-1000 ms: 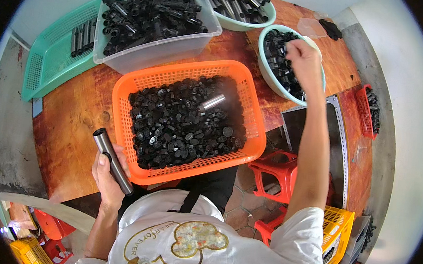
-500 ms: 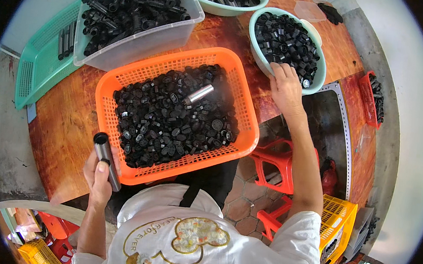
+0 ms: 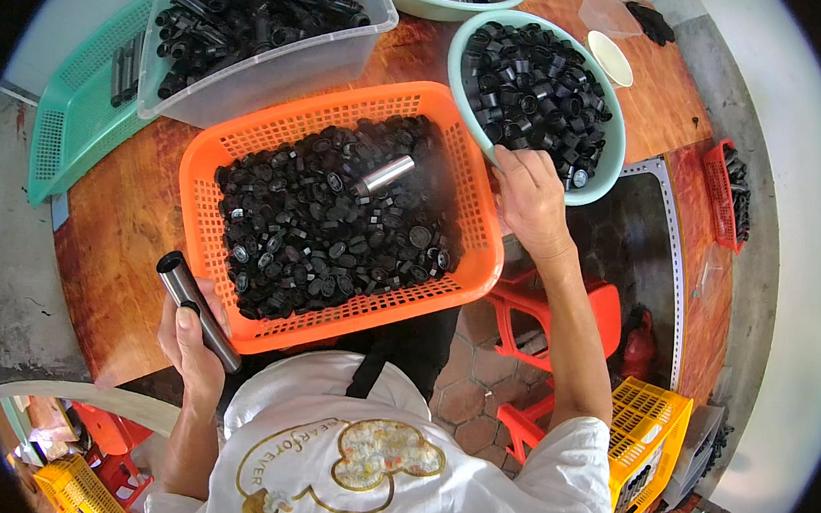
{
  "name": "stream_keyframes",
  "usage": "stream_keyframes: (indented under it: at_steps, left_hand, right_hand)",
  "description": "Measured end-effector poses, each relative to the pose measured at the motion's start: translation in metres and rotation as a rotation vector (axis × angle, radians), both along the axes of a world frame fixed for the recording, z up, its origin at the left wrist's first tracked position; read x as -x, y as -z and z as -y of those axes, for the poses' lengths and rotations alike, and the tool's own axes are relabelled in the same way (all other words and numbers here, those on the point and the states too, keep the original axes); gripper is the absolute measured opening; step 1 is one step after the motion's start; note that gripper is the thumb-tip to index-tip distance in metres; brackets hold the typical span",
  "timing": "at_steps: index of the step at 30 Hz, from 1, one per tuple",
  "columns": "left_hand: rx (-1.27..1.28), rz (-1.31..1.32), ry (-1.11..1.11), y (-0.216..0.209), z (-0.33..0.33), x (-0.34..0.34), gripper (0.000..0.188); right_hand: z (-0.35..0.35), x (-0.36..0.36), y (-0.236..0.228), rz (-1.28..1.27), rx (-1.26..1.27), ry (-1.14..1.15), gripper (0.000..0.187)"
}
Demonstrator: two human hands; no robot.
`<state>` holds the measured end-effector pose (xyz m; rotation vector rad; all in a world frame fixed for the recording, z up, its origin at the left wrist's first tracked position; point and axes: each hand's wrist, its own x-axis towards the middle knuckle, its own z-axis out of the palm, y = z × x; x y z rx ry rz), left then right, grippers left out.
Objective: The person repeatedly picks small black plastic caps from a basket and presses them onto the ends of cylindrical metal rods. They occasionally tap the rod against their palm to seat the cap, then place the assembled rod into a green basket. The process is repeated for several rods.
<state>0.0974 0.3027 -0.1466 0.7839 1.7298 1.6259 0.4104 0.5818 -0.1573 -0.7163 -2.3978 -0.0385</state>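
Note:
My left hand is closed around a shiny grey metal tube with a dark open end. A small black part shows by the thumb; I cannot make out whether it belongs to the tube. My right hand grips the near rim of a mint-green basin full of short black plastic rings. Between my hands stands an orange perforated basket. Many small black caps fill it, and another metal tube lies on top of them.
Behind the basket, a clear plastic bin holds black tubular parts. A green tray stands left of it. Another basin with metal tubes is at the back. A pale oval lid lies behind the rings. Red stools stand below right.
The basin of rings has shifted left and nearer, against the orange basket, with my right hand on its rim. The pale lid is now uncovered. The tube in my left hand has tilted leftward.

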Motion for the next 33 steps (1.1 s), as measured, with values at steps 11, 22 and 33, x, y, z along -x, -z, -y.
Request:
stream_keyframes:
  at_steps: [11, 22, 33]
  left_hand:
    - [0.033, -0.037, -0.072, 0.001, -0.007, 0.0, 0.06]
    - [0.181, -0.024, -0.004, -0.017, -0.01, 0.0, 0.057]
    - [0.0, 0.058, 0.193, -0.021, 0.023, 0.015, 0.069]
  right_hand:
    - [0.004, 0.006, -0.011, 0.076, 0.068, 0.029, 0.031]
    - [-0.089, -0.04, -0.06, 0.462, 0.12, 0.406, 0.027]
    - [-0.113, -0.002, -0.068, 0.581, 0.162, 0.285, 0.034]
